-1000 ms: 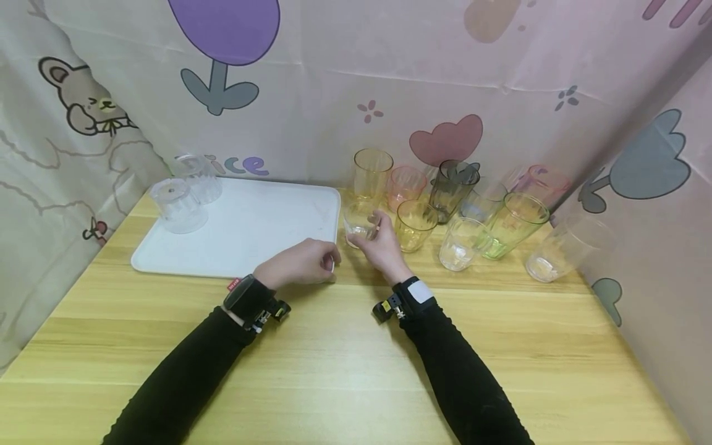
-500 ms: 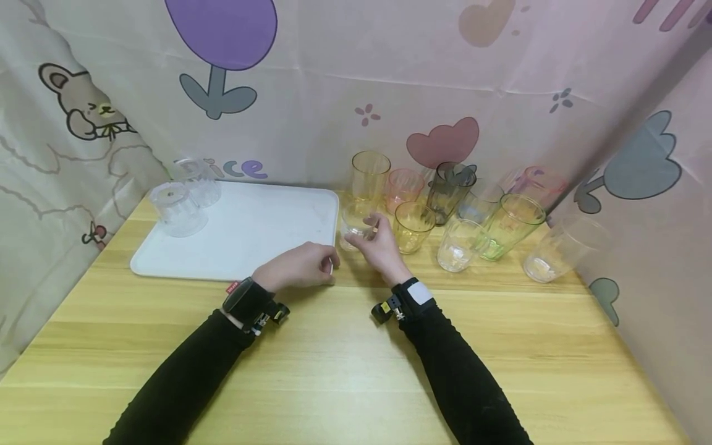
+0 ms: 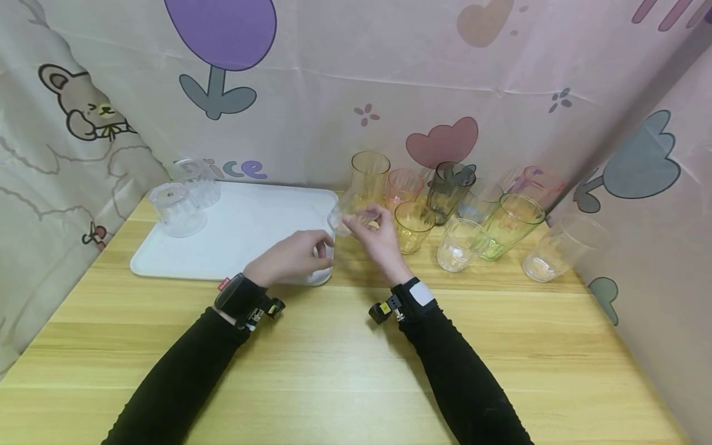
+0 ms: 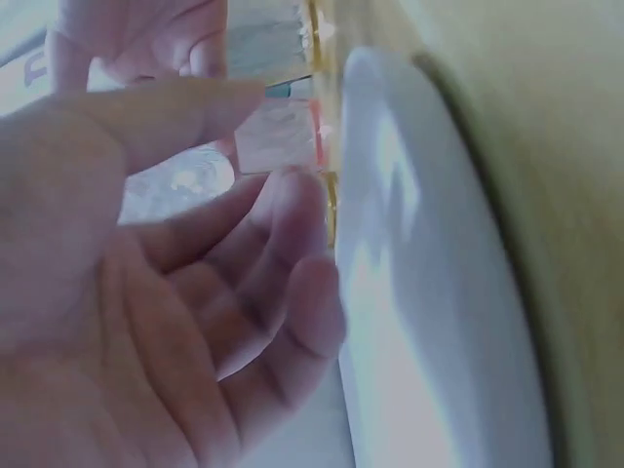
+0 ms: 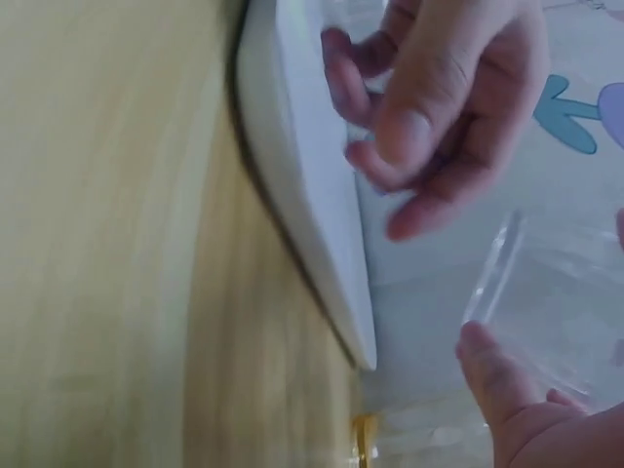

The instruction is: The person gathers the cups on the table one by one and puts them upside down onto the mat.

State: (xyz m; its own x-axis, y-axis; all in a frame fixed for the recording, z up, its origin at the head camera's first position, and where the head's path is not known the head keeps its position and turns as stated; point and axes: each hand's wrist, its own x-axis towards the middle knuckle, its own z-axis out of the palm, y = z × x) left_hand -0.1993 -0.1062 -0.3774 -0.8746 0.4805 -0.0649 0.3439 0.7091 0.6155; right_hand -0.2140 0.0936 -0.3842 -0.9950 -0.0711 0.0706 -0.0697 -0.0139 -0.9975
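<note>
On the wooden surface (image 3: 334, 371), beside the white tray's (image 3: 261, 225) right edge, the left hand (image 3: 292, 256) waits loosely curled, empty, while the right hand (image 3: 381, 241) pinches a tilted clear glass (image 3: 338, 221) near that edge (best turned slowly, with an even grip).

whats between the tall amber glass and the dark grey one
A pink glass stands between them, as the head view shows.

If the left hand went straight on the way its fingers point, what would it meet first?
The left hand would probably meet the right hand first, though the clear cup in the latter lies close to that line and depth is unclear.
</note>
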